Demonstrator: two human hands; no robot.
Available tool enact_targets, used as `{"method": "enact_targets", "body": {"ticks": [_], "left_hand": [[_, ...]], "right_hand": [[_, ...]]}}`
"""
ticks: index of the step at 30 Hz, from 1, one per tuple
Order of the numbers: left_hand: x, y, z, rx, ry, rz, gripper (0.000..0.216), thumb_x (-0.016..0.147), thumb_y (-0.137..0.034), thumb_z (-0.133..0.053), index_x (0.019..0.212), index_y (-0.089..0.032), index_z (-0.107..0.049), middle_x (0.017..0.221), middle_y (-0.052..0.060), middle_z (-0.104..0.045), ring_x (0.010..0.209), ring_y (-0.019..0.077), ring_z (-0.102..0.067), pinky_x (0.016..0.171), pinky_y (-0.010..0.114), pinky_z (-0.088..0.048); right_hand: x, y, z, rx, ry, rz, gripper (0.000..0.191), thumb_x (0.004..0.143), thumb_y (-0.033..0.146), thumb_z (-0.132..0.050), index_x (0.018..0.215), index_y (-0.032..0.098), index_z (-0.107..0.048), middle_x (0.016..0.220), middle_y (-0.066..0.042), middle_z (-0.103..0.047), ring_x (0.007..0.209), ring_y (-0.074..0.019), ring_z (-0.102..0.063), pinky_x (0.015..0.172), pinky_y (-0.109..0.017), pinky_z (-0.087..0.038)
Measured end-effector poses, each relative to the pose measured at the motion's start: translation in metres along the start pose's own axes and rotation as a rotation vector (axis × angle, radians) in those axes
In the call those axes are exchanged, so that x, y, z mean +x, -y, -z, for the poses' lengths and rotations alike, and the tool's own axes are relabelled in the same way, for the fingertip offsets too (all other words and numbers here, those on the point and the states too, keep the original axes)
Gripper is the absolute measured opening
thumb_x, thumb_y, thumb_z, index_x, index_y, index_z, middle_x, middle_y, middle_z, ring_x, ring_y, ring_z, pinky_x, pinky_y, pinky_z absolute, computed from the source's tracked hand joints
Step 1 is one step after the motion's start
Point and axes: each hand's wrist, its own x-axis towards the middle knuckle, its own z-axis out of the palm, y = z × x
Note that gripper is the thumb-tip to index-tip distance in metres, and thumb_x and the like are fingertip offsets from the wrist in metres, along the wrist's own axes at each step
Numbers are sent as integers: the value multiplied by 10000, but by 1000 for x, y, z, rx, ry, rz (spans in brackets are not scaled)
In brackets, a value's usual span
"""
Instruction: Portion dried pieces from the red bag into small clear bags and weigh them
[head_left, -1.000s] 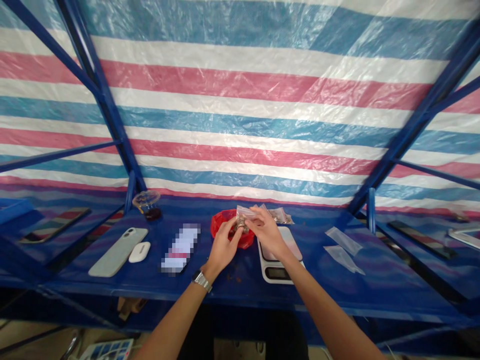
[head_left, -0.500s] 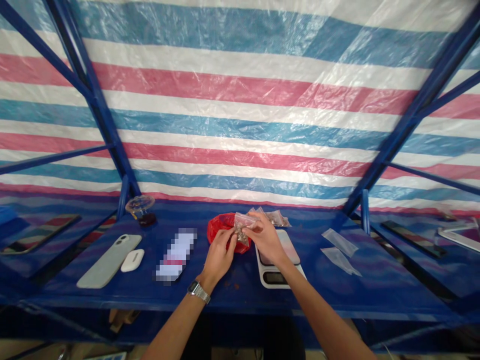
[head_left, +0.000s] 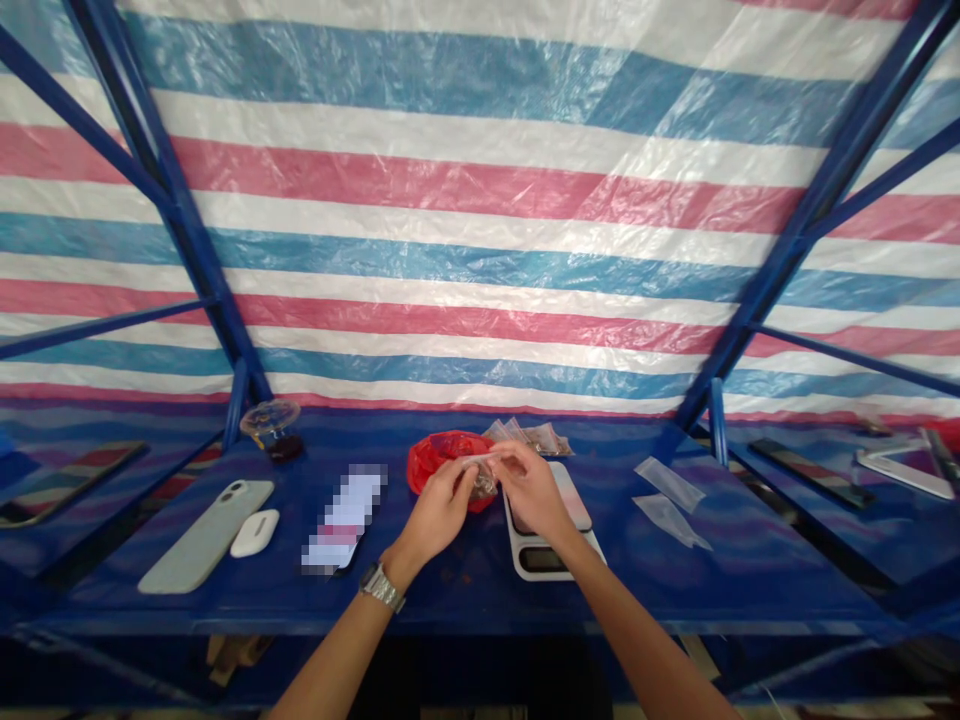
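Here we are, both hands close together at the small clear bag [head_left: 485, 484], with our left hand [head_left: 439, 508] pinching its left side and our right hand [head_left: 534, 490] closed on the upper edge: one side to steady, one to work the mouth, we'd judge. Dull little pieces show through the plastic between our fingertips; too small to name, those.

Just past our left fingertips sits the red bag [head_left: 433, 457], and holding the small one this near probably means any spill drops onto the red plastic. Under and beside our right fingers is the white scale [head_left: 576, 492], partly covered by that hand, handily near for a weight check, we reckon. Beyond the right fingertips lie the filled bags [head_left: 547, 440], apparently set back to leave elbow room. And well out to the right of those fingers, two flat clear bags [head_left: 670, 485] lie apart from the filled ones, likely so the two don't mix.
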Motion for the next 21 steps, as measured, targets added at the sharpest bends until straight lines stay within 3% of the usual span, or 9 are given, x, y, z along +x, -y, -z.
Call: {"method": "enact_targets", "body": {"ticks": [3, 5, 9, 12, 15, 21], "left_hand": [[1, -7, -8, -59, 27, 37, 334, 1027, -431, -511, 1232, -247, -699, 1192, 70, -764, 1099, 242, -707, 1006, 367, -524], [1, -10, -12, 9, -19, 25, 328, 1025, -433, -517, 1230, -245, -690, 1161, 72, -760, 1042, 235, -708, 971, 367, -532], [-2, -11, -5, 312, -118, -84, 301, 1048, -364, -462, 1197, -243, -694, 1176, 79, -736, 1118, 253, -642, 1044, 426, -478], [-10, -4, 12, 564, -61, -160, 258, 1032, -331, -488, 1147, -248, -704, 1167, 72, -726, 1162, 279, -599, 1064, 474, -457], [-19, 12, 33, 752, -34, -197, 284, 1034, -345, -475, 1197, -248, -687, 1285, 86, -678, 1252, 298, -561, 1089, 509, -447], [-41, 45, 56, 918, -91, -166, 392, 1050, -387, -416, 1374, -229, -572, 1442, 145, -558, 1343, 326, -510, 1110, 564, -452]], "right_hand": [[0, 2, 23, -61, -27, 10, 242, 877, 469, -693, 913, 230, -701, 885, -45, -736, 805, -226, -672, 730, -341, -527], [3, -1, 43, -65, -77, -30, 246, 861, 467, -695, 892, 224, -680, 826, -36, -730, 736, -211, -657, 655, -318, -498], [10, -18, 82, -228, -87, -122, 251, 793, 456, -709, 824, 208, -686, 696, -18, -710, 621, -194, -624, 589, -306, -467], [11, -30, 101, -342, -114, -89, 261, 726, 444, -757, 852, 217, -749, 835, -37, -762, 735, -213, -653, 702, -344, -504], [4, -41, 118, -400, -262, -48, 323, 787, 491, -708, 960, 226, -774, 939, -55, -766, 814, -227, -639, 769, -362, -502], [-24, -71, 142, -457, -620, -56, 471, 882, 581, -560, 1005, 161, -734, 828, -76, -691, 667, -206, -516, 684, -361, -457]]}}
